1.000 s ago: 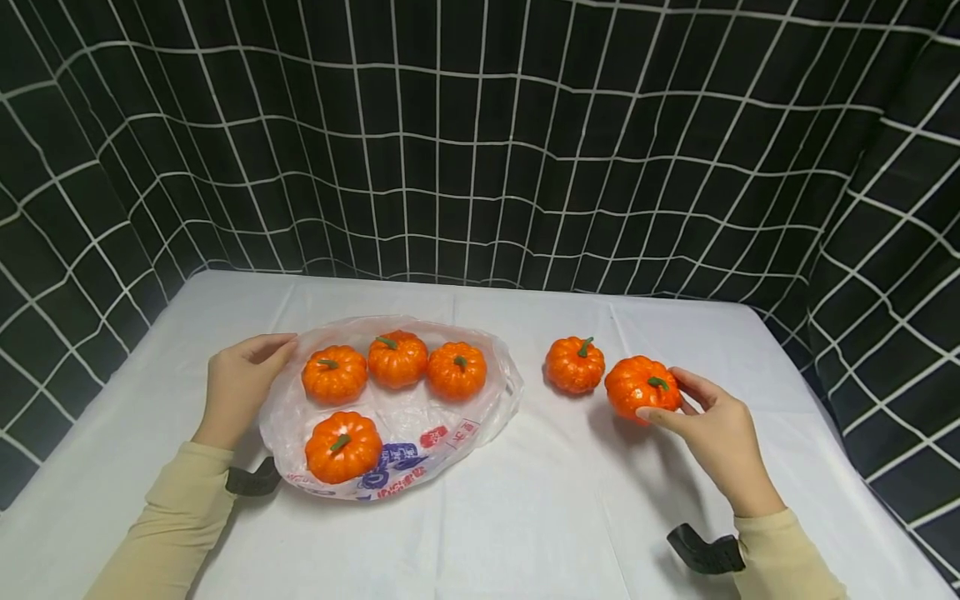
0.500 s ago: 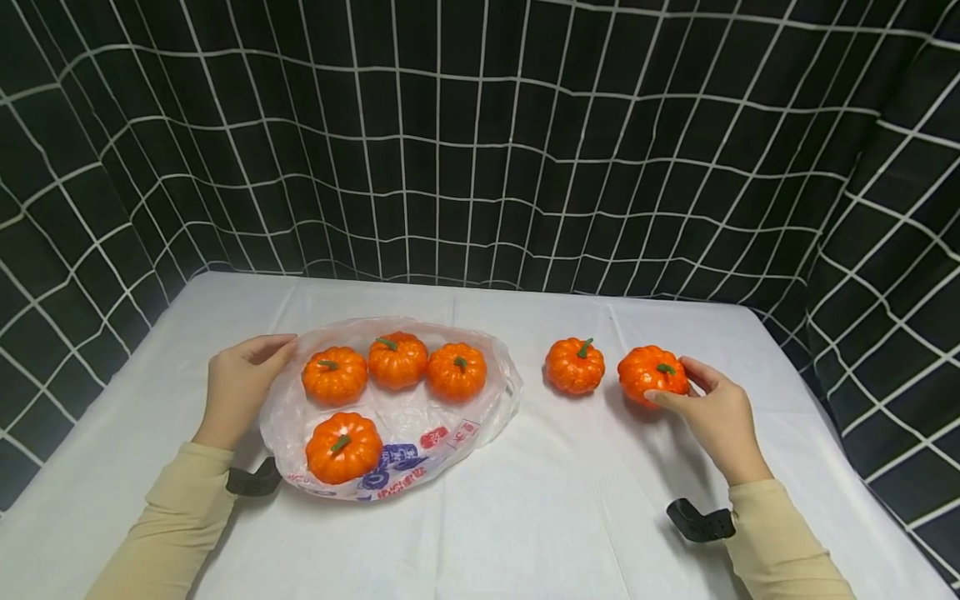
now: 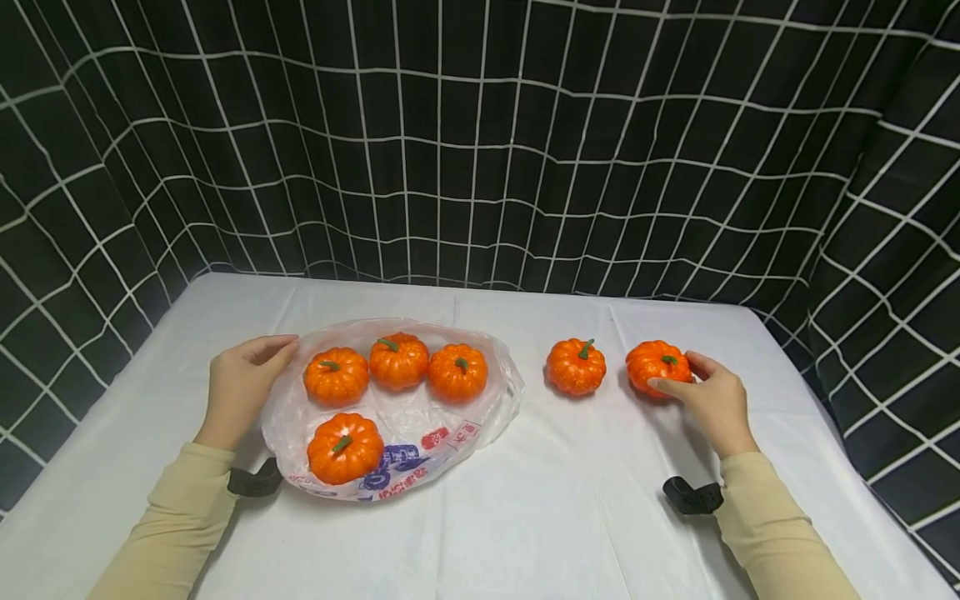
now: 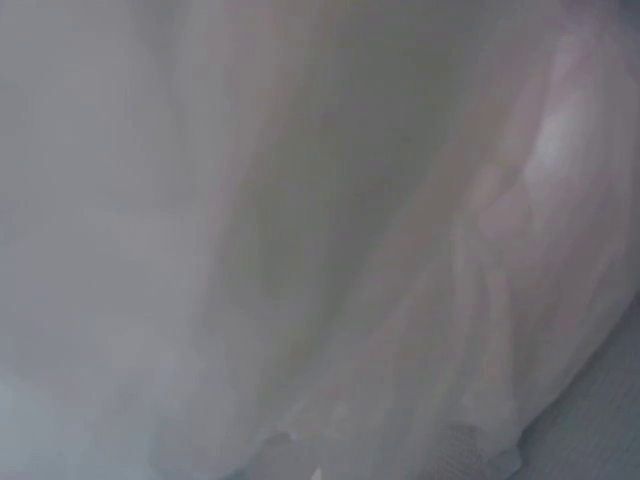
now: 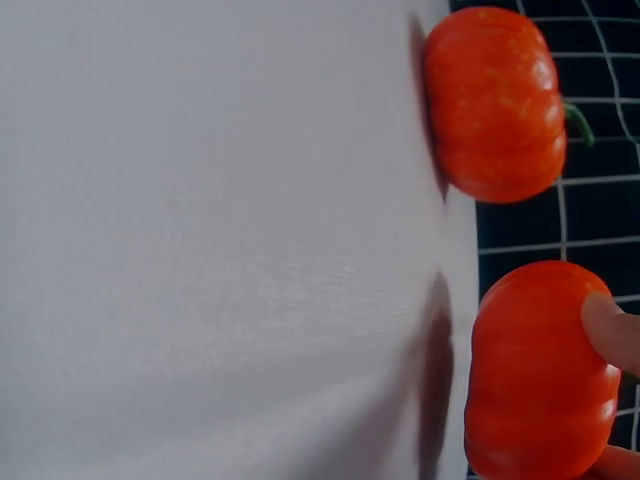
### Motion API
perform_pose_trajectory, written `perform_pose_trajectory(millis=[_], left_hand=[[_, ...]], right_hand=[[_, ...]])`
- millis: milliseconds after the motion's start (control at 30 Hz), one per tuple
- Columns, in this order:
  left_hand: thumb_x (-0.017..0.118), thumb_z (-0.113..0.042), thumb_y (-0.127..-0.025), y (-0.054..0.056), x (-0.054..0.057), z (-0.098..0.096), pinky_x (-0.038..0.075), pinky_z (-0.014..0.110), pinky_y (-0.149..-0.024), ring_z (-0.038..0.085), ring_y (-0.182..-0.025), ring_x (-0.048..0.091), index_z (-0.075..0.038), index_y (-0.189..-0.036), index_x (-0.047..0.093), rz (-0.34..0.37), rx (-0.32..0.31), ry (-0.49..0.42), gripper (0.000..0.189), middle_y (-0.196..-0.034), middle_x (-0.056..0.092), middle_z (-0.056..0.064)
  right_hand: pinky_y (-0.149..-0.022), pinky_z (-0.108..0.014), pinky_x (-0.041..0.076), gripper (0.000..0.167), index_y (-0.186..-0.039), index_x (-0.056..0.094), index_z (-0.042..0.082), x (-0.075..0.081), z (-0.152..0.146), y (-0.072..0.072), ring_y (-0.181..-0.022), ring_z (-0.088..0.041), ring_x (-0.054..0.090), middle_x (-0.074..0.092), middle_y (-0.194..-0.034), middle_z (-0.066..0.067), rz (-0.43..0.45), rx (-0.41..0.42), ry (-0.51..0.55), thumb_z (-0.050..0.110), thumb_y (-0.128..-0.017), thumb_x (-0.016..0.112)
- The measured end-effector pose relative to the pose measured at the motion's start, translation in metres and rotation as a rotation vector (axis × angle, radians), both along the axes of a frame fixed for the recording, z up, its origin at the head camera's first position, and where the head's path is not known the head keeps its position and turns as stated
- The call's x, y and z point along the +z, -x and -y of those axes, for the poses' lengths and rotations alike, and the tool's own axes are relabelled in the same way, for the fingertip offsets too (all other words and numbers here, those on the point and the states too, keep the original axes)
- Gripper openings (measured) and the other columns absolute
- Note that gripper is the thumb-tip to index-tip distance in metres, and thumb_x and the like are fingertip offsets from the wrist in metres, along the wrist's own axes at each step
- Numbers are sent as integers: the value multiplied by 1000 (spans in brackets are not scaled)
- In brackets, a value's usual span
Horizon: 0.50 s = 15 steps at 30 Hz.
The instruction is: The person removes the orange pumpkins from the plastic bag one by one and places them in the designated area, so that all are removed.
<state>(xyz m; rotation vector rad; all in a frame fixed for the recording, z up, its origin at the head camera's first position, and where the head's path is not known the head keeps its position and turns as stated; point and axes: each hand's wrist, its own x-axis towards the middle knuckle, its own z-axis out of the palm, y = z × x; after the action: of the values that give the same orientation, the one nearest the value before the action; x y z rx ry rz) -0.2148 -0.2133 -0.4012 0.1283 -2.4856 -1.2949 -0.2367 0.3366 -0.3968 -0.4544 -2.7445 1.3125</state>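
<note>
While fingers of the left hand (image 3: 242, 382) pinch the bag (image 3: 420, 417), perhaps to hold it wide, four pumpkins (image 3: 457, 373) sit inside, right of them. Fingers of the right hand (image 3: 716, 400) grip a fifth pumpkin (image 3: 654, 362), likely so it won't slip; just left sits a loose pumpkin (image 3: 573, 369).
</note>
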Motion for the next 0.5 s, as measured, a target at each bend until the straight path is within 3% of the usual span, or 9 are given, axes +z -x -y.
perform_pose_trajectory(millis=[500], left_hand=[[63,-24,-98,0,0,-1,53,48,-100,35,-116,65,-1,-117,71,-5,5,0,31,-119,71,20]], right_hand=[[-121,-52,29,86,-151,31,-6,-12,-2,12,-146,-42,31,37,-153,-29,25,-12,-13,28,-86,76]])
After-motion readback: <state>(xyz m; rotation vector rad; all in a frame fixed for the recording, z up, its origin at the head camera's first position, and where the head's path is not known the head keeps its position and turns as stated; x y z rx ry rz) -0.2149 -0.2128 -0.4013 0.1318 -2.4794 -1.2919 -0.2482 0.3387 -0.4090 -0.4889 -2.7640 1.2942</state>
